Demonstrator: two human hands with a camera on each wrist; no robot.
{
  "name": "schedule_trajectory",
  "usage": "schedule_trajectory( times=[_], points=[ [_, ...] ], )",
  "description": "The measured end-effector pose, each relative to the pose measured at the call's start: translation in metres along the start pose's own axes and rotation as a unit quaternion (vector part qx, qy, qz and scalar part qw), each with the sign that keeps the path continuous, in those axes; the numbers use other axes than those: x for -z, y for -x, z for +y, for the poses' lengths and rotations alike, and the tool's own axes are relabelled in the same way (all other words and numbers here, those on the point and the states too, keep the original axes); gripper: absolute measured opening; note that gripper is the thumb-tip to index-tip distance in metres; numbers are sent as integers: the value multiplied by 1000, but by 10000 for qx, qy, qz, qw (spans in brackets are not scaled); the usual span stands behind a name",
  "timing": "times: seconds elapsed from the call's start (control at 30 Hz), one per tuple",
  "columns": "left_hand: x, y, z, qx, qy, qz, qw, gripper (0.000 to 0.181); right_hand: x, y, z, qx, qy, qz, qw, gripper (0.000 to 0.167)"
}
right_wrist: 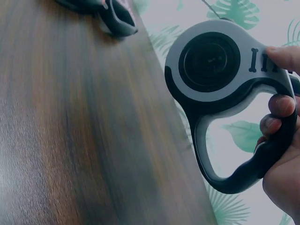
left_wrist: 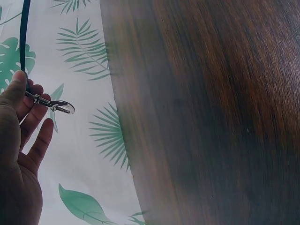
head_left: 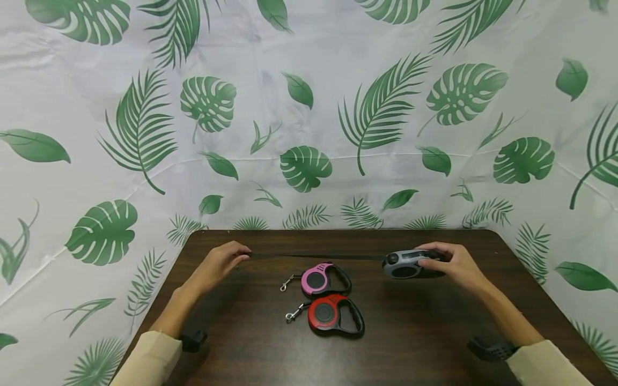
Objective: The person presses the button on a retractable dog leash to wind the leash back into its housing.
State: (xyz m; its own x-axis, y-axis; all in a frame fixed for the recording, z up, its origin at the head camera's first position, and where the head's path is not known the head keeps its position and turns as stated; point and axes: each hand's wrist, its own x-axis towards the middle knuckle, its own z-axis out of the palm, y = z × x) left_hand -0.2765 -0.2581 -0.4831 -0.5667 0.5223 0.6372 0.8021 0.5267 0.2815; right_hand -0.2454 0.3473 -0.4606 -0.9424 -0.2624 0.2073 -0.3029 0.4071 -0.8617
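A grey and black retractable dog leash (head_left: 405, 264) is held up over the right side of the table by my right hand (head_left: 454, 262), whose fingers wrap its handle (right_wrist: 276, 145). Its black strap (head_left: 318, 256) stretches sideways to my left hand (head_left: 222, 262), pulled nearly straight. In the left wrist view, thumb and fingers pinch the strap's end beside a metal snap hook (left_wrist: 54, 104). Between the hands lie a pink retractable leash (head_left: 316, 280) and, nearer me, a red retractable leash (head_left: 324, 313), both with their clips pointing left.
The dark wooden table (head_left: 260, 348) ends at a back edge against a white leaf-print cloth (head_left: 309, 123). Black bands with wrist cameras sit on the left wrist (head_left: 193, 341) and right wrist (head_left: 490, 348).
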Motion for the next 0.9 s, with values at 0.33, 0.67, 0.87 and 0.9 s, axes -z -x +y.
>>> schedule_trajectory(
  times=[0.33,0.67,0.87,0.9],
  points=[
    [-6,-7,8,-3,39,-21,10000,18,-14,-4,-7,-132,-82,72,9999,34],
    [-6,-11,13,24,46,-73,10000,16,-22,-6,-9,-168,-409,23,9990,34],
    [-9,-11,14,-40,162,-91,9998,20,-28,-7,-11,-70,-472,50,9988,32],
    [-9,-11,14,-47,171,-88,9998,21,-29,-7,-11,-53,-489,56,9988,32]
  ],
)
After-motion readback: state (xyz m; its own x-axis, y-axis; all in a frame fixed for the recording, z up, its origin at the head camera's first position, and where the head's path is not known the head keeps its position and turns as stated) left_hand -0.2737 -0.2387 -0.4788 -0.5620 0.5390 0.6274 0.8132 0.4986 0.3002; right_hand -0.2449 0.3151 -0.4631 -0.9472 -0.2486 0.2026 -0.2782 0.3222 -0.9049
